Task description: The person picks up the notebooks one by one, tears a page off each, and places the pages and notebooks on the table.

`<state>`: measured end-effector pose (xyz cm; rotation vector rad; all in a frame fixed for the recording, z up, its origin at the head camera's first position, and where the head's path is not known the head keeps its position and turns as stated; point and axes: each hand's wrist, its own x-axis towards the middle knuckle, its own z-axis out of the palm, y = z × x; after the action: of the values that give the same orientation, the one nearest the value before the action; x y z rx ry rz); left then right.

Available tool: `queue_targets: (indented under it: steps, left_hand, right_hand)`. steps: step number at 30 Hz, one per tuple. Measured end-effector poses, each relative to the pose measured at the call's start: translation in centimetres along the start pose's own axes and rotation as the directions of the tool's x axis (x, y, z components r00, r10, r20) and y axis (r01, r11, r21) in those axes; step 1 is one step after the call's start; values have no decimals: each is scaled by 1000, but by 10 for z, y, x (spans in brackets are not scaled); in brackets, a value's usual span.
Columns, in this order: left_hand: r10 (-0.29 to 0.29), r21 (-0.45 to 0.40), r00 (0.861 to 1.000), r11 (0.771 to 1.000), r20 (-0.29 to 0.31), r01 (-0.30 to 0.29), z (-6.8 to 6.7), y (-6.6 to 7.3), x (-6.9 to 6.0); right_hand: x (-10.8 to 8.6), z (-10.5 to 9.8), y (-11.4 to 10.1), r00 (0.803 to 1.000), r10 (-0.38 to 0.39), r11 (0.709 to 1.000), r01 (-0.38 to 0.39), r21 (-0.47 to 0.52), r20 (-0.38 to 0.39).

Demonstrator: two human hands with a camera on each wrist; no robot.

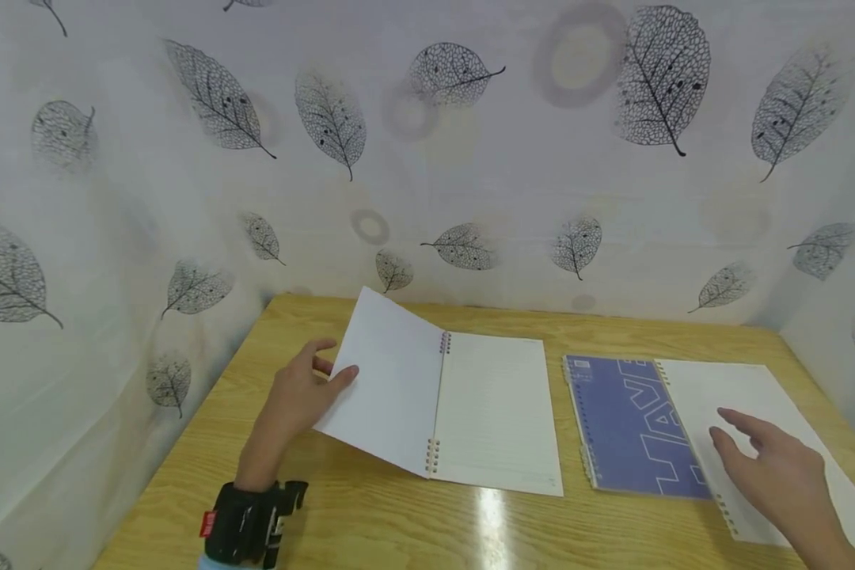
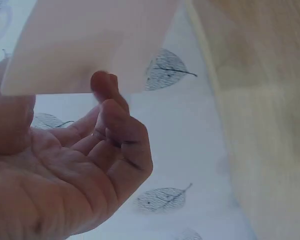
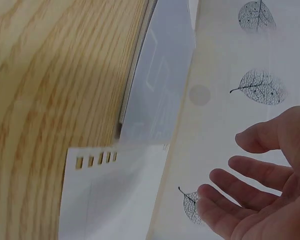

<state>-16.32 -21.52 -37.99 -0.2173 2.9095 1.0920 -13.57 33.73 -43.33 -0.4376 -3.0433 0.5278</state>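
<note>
An open ring-bound notebook (image 1: 499, 412) lies on the table, its right page faintly lined. Its white left leaf (image 1: 388, 376) stands tilted up from the tabletop. My left hand (image 1: 302, 396) grips that leaf by its outer left edge, thumb on the near face and fingers behind; the left wrist view shows the leaf's edge (image 2: 65, 82) between them. My right hand (image 1: 784, 471) hovers with parted fingers over a loose white sheet (image 1: 712, 388) with punched holes along its left side, touching nothing visible. Partly under this sheet's left edge, or beside it, lies a blue-purple notebook (image 1: 620, 427) with outlined lettering.
The wood-grain table (image 1: 370, 522) ends at a pale curtain (image 1: 513, 190) printed with leaves, which closes off the back and both sides. A black strapped wrist device (image 1: 245, 522) sits on my left wrist.
</note>
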Motion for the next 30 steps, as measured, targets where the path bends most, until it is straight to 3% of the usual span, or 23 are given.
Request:
queue_targets:
  steps: [3, 7, 14, 16, 18, 22, 27, 30]
  left_hand:
    - [47, -48, 998, 998, 35, -45, -4, 9, -5]
    - [141, -128, 985, 984, 101, -128, -6, 20, -13]
    - [303, -311, 930, 922, 206, -232, -3, 37, -27]
    - [346, -363, 909, 898, 230, -250, 0, 41, -32]
    - [380, -408, 891, 875, 249, -259, 5, 45, -35]
    - [446, -492, 856, 824, 261, -279, 16, 54, -38]
    - [498, -549, 835, 777, 236, -308, 32, 65, -39]
    - [496, -574, 836, 765, 234, -293, 43, 72, -40]
  right_hand:
    - [-4, 7, -10, 998, -58, 998, 58, 17, -7]
    - [-13, 18, -22, 980, -178, 978, 186, 92, -91]
    - [-26, 30, -49, 897, -379, 867, 431, 252, -228]
    - [-29, 34, -57, 875, -419, 838, 476, 267, -245]
    - [-31, 39, -64, 840, -471, 802, 535, 264, -272]
    - [-34, 45, -75, 790, -546, 755, 608, 244, -280]
    - [-42, 47, -85, 792, -563, 738, 610, 288, -235]
    - [-49, 47, -93, 793, -570, 723, 608, 326, -216]
